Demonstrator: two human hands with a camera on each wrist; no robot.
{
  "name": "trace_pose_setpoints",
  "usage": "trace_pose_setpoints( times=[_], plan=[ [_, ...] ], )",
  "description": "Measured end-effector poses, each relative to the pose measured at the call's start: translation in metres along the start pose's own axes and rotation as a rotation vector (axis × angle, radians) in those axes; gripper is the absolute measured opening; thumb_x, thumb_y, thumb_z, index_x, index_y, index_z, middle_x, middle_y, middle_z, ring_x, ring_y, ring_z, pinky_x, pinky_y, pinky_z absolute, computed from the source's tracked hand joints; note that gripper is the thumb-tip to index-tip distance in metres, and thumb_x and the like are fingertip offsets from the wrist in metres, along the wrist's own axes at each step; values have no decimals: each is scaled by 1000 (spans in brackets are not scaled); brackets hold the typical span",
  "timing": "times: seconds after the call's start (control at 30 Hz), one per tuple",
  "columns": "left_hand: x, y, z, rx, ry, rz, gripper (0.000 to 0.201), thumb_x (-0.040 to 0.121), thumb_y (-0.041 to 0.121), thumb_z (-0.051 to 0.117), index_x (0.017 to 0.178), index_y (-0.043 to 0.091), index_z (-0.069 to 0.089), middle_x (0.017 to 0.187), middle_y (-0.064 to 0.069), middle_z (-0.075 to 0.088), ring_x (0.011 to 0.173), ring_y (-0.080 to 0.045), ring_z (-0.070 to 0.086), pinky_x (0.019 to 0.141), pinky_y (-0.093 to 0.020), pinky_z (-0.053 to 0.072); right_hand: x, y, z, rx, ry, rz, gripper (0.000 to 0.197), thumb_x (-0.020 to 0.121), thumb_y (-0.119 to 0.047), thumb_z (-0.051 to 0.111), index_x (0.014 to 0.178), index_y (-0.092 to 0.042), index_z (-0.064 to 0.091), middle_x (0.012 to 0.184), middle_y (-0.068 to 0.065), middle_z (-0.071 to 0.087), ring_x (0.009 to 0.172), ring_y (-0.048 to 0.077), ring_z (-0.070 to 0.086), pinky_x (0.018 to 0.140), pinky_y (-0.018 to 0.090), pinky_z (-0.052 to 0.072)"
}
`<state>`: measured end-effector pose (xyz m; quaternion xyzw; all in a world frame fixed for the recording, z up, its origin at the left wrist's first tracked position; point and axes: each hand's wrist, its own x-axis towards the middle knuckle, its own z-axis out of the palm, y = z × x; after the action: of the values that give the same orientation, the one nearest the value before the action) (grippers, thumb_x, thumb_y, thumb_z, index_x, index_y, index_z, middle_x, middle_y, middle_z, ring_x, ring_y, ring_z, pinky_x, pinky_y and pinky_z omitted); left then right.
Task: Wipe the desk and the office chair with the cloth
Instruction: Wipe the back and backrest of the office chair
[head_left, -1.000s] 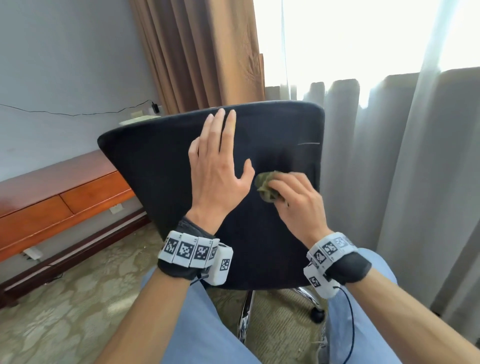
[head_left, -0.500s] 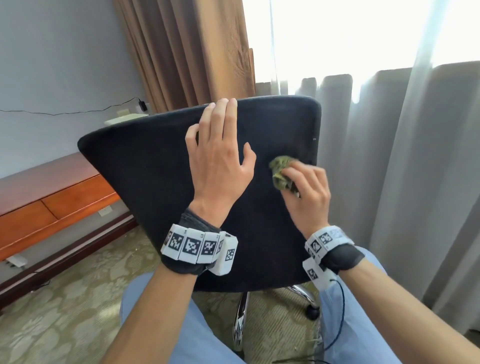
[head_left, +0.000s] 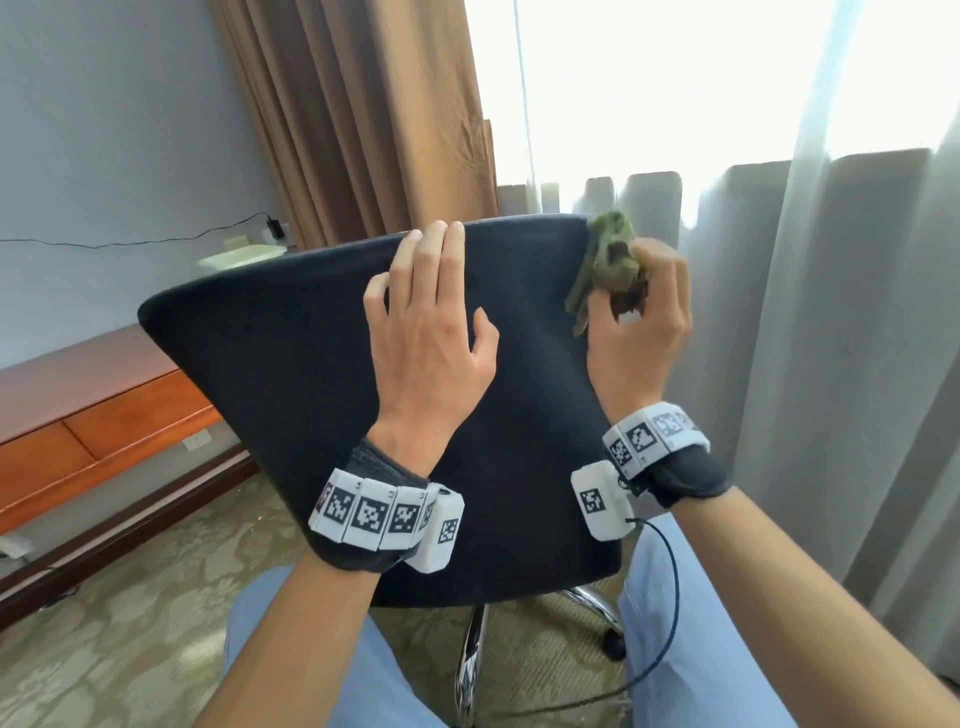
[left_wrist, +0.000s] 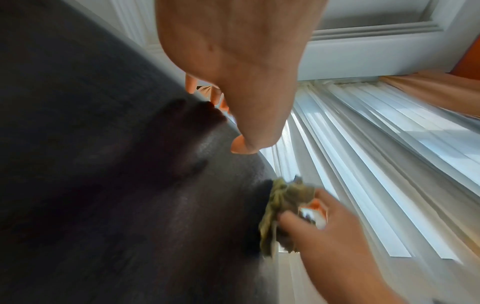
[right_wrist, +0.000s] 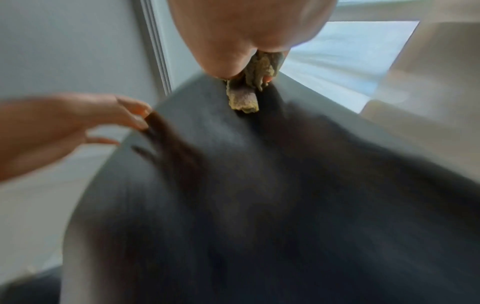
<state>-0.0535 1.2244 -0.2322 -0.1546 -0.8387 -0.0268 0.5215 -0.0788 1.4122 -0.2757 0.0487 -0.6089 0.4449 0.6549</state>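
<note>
Green cloth (head_left: 608, 265), bunched in my right hand (head_left: 641, 332), meets the chair back's (head_left: 291, 384) top right corner; my left hand (head_left: 431, 338) presses flat beside it.

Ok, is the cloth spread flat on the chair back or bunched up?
Bunched up. The green cloth is a crumpled wad pinched in the right hand, against the top right corner of the chair back.

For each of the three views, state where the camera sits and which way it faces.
Head: looks forward and down at the chair back; both forearms show, left hand flat, right hand gripping the cloth.
Left wrist: looks along the left palm, up toward the curtains.
Right wrist: looks along the right hand, blurred.
All three share chair back and cloth.
</note>
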Motion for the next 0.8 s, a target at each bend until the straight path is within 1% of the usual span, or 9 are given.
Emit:
trace_pose_setpoints(
  times=[0.1, 0.23, 0.3, 0.4, 0.5, 0.6, 0.67, 0.73, 0.8],
  plan=[
    [-7, -10, -4, -50, -13, -37, 77, 94, 32, 58, 161, 10, 28, 167, -7, 28, 153, -23, 27, 118, -43, 33, -42, 22, -7, -109, -55, -10, 27, 87, 3, 69, 113, -4, 70, 121, 7, 65, 109, 30, 61, 91, 42, 54],
    [-21, -34, -14, -39, 16, -116, 79, 94, 30, 61, 161, 8, 25, 168, -11, 24, 154, -27, 25, 118, -48, 34, -77, 32, -21, -202, -203, 31, 27, 87, 1, 71, 112, -9, 70, 120, 2, 64, 105, 29, 58, 91, 46, 52],
    [-26, -49, -16, -30, 20, -159, 80, 93, 29, 61, 161, 7, 25, 167, -13, 23, 154, -28, 24, 118, -47, 33, -66, 22, -23, -155, -196, 21, 27, 86, 3, 71, 111, -7, 70, 118, 4, 65, 106, 30, 60, 92, 48, 52],
    [-30, -73, -19, -22, 35, -236, 82, 92, 29, 62, 161, 6, 23, 167, -15, 23, 154, -30, 24, 118, -47, 32, -22, -11, -14, -58, -81, -53, 26, 87, 3, 68, 113, -3, 69, 119, 9, 64, 112, 30, 61, 95, 47, 52],
    [-32, -95, -20, 12, 31, -314, 84, 90, 30, 62, 160, 5, 22, 165, -16, 24, 153, -32, 24, 116, -49, 31, 25, -45, 4, -48, -30, -82, 24, 89, -2, 63, 112, -3, 67, 116, 10, 63, 105, 30, 61, 88, 42, 53],
    [-34, -117, -22, 51, 0, -419, 86, 91, 34, 61, 160, 4, 19, 165, -19, 23, 153, -36, 23, 117, -54, 29, 45, -68, 24, -199, -230, -88, 27, 93, -12, 57, 118, -12, 66, 119, 3, 64, 106, 25, 56, 88, 32, 46],
    [-35, -132, -23, 47, -29, -481, 87, 91, 35, 61, 159, 3, 18, 163, -21, 24, 152, -38, 23, 117, -56, 29, 46, -81, 35, -296, -322, -102, 31, 95, -14, 54, 123, -16, 66, 121, 2, 64, 108, 27, 54, 85, 25, 37],
    [-37, -148, -24, 16, -53, -536, 85, 92, 35, 63, 157, 2, 21, 161, -21, 28, 150, -39, 27, 117, -57, 30, 44, -99, 44, -312, -391, -120, 31, 96, -14, 54, 124, -17, 66, 120, 3, 64, 106, 28, 54, 83, 27, 36],
    [-39, -163, -26, -33, -68, -591, 82, 92, 35, 65, 156, 2, 25, 158, -20, 32, 146, -38, 32, 116, -57, 31, 37, -120, 55, -313, -453, -159, 28, 96, -13, 56, 123, -17, 65, 119, 2, 65, 105, 27, 55, 84, 34, 47]
  ],
)
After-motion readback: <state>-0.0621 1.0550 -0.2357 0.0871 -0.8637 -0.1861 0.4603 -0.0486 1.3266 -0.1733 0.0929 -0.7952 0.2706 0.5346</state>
